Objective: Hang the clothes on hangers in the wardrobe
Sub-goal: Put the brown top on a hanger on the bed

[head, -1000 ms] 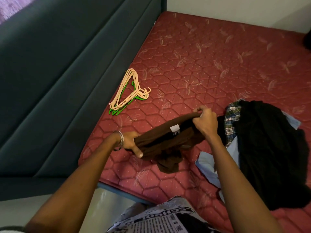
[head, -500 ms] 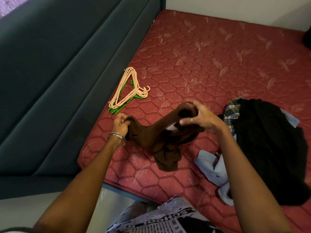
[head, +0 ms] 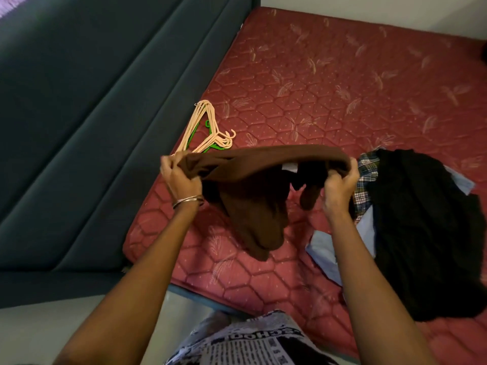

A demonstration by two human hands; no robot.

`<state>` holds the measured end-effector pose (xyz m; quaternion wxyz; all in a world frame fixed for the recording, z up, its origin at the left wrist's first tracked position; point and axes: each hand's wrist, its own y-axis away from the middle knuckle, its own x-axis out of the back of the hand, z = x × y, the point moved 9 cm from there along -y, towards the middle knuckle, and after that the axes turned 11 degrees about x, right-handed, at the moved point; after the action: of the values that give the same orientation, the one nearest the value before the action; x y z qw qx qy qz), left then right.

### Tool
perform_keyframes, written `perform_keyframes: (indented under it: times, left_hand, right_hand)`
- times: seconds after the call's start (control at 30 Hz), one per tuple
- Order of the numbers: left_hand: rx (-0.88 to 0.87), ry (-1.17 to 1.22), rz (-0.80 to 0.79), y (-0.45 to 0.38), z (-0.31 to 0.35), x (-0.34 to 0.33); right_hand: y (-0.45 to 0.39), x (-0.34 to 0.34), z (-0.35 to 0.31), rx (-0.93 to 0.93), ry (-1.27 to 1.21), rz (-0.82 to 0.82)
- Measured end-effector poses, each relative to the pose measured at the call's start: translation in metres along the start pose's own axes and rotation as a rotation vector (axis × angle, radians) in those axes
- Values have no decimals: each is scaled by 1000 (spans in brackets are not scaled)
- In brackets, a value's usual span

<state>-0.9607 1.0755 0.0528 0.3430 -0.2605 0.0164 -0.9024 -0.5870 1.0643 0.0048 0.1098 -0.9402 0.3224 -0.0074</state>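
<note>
A brown garment (head: 253,196) is stretched between my two hands above the red mattress (head: 329,83). My left hand (head: 179,177) grips its left end and my right hand (head: 340,185) grips its right end; the rest hangs down in folds, with a white label showing near the top edge. A stack of beige and green hangers (head: 204,130) lies on the mattress just behind the garment's left end, partly hidden by it.
A pile of clothes lies on the mattress at the right: a black garment (head: 421,233), a plaid shirt (head: 365,177) and a light blue one (head: 329,248). A dark padded headboard (head: 92,114) runs along the left. The mattress edge is close to my body.
My hands have moved apart and lifted, pulling the bunched brown garment out wide and taut above the mattress.
</note>
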Motion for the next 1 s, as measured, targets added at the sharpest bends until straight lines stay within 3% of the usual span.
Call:
perform_keyframes:
  times: [0.03, 0.1, 0.17, 0.23, 0.27, 0.3, 0.37, 0.47, 0.53, 0.63, 0.73, 0.83, 0.9, 1.0]
  left_hand:
    - [-54, 98, 5, 4, 14, 0]
    - [-184, -71, -180, 11, 12, -24]
    - [-259, -500, -647, 24, -39, -67]
    - [-59, -1036, -1164, 51, -112, -62]
    - [52, -1201, -1319, 61, -134, -46]
    - [144, -1247, -1400, 65, -144, -33]
    - [305, -1055, -1417, 58, -135, -22]
    - [520, -505, -1123, 6, -105, -24]
    - [560, -342, -961, -28, -91, -30]
    - [439, -472, -752, -70, -85, -50]
    - [209, -690, -664, -90, -94, -90]
    - [99, -835, -507, -96, -113, -134]
    - [91, -905, -495, -81, -147, -159]
    - [134, -985, -728, -25, -226, -186]
  right_hand:
    - [3, -4, -5, 18, -20, 2]
    - [10, -16, -1, 7, 62, -237]
    - [30, -30, 23, -65, 341, -792]
    - [63, -17, 55, -254, 674, -1276]
    - [72, -2, 64, -400, 754, -1383]
    - [76, 9, 67, -545, 748, -1398]
    - [83, 9, 60, -733, 530, -1366]
    - [67, -7, 42, -765, 238, -1210]
    - [40, -14, 36, -721, 187, -1024]
    - [-22, -22, 56, -447, 405, -788]
    - [-65, -31, 83, -142, 735, -550]
    - [-71, -42, 112, 20, 966, -325]
    - [-51, -56, 152, 8, 1052, -369]
    - [20, -57, 234, -214, 1083, -551]
